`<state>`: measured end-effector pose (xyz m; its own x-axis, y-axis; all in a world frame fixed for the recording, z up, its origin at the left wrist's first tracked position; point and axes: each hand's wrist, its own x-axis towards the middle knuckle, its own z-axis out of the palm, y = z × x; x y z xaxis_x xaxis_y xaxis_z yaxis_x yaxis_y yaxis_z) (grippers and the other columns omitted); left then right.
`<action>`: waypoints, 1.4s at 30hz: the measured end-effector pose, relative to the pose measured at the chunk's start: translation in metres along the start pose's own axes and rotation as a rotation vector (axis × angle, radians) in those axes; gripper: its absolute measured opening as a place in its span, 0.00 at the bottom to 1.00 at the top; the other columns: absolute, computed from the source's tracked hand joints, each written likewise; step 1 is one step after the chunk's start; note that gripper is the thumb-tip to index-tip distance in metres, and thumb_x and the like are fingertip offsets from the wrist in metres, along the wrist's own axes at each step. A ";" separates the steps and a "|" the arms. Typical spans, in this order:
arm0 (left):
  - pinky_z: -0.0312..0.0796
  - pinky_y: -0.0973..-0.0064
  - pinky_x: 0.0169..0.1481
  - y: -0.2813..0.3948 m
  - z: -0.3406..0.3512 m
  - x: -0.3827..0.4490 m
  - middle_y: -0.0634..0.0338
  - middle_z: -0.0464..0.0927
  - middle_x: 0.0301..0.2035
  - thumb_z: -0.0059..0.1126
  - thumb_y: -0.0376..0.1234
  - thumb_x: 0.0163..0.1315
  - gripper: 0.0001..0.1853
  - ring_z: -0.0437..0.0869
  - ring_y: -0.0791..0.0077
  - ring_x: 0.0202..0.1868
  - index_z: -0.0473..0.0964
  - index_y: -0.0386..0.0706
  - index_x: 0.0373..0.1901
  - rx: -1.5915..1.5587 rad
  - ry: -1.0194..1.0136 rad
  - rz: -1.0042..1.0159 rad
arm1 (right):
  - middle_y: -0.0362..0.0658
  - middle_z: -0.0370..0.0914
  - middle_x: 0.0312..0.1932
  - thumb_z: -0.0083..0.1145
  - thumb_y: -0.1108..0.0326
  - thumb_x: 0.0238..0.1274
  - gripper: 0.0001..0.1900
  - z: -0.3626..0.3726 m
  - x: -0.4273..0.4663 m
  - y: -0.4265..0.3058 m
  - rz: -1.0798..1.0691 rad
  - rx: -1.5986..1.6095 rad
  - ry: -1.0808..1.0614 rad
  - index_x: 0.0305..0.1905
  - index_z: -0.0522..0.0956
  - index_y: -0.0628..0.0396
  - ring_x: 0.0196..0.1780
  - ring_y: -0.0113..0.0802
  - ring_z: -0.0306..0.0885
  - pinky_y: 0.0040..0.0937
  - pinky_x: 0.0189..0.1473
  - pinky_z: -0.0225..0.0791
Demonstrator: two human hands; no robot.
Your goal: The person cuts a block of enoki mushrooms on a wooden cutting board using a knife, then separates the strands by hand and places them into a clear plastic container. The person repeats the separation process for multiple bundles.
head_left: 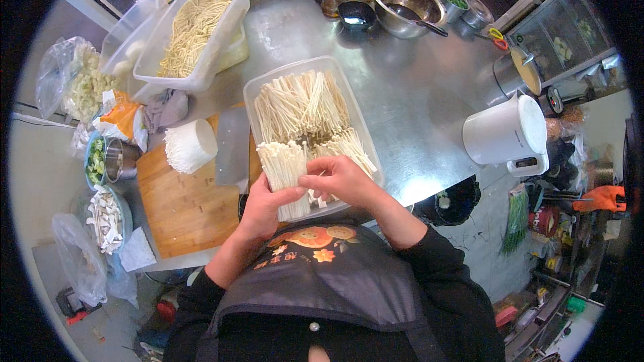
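Note:
My left hand (266,203) grips a bundle of enoki mushrooms (285,173) over the near left corner of a clear plastic container (372,161). Close against the bundle's right side is my right hand (342,178), its thumb and fingers near each other by the stems; whether it pinches any is unclear. Loose enoki mushrooms (302,103) fill the far part of the container, and more lie at its near right. Left of the container, a cleaver (232,148) lies flat on a wooden cutting board (186,211). A whole enoki cluster (191,146) rests on its side at the board's far edge.
A plastic bin of noodles (193,35) stands at the far left. Bowls of broccoli (95,161) and cut mushrooms (105,218) line the left edge. A white pitcher (503,130) stands at the right edge; a steel bowl (408,5) and scissors (497,39) lie farther back.

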<state>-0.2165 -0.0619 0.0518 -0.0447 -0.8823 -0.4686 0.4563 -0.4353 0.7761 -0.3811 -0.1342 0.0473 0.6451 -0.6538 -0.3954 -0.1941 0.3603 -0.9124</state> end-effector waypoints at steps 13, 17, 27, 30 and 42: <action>0.72 0.69 0.47 0.019 -0.013 0.002 0.53 0.76 0.42 0.57 0.23 0.48 0.25 0.79 0.66 0.41 0.65 0.34 0.50 -0.103 0.164 0.097 | 0.37 0.74 0.22 0.58 0.64 0.57 0.10 -0.024 0.001 0.005 -0.070 0.232 0.131 0.35 0.76 0.60 0.25 0.21 0.70 0.18 0.28 0.65; 0.70 0.68 0.51 0.001 0.004 0.006 0.54 0.75 0.43 0.59 0.25 0.48 0.26 0.78 0.67 0.44 0.65 0.34 0.51 0.060 0.048 0.078 | 0.36 0.75 0.24 0.59 0.62 0.57 0.11 -0.003 0.009 0.012 -0.091 0.050 0.019 0.37 0.77 0.60 0.25 0.18 0.69 0.17 0.27 0.63; 0.70 0.73 0.50 0.017 0.002 0.010 0.54 0.76 0.43 0.60 0.23 0.48 0.24 0.78 0.70 0.42 0.66 0.34 0.50 0.004 0.122 0.082 | 0.37 0.76 0.28 0.59 0.62 0.56 0.12 -0.016 0.007 -0.006 -0.061 0.100 0.056 0.37 0.77 0.60 0.25 0.19 0.69 0.17 0.26 0.63; 0.69 0.73 0.50 0.013 0.013 0.010 0.57 0.76 0.43 0.60 0.22 0.47 0.22 0.78 0.72 0.43 0.69 0.34 0.47 0.074 0.076 0.093 | 0.36 0.75 0.23 0.59 0.57 0.54 0.14 -0.007 0.012 0.008 -0.175 0.014 0.053 0.36 0.78 0.58 0.24 0.19 0.70 0.19 0.24 0.64; 0.70 0.72 0.49 0.008 0.009 0.012 0.59 0.76 0.42 0.60 0.24 0.49 0.22 0.78 0.72 0.44 0.69 0.37 0.49 0.182 -0.038 0.069 | 0.34 0.77 0.30 0.60 0.63 0.55 0.13 -0.005 0.011 0.002 -0.191 0.020 0.002 0.42 0.78 0.60 0.29 0.15 0.69 0.16 0.28 0.61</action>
<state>-0.2215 -0.0772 0.0559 -0.0542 -0.9160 -0.3975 0.2912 -0.3953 0.8712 -0.3779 -0.1442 0.0409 0.6672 -0.7131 -0.2153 -0.0533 0.2426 -0.9687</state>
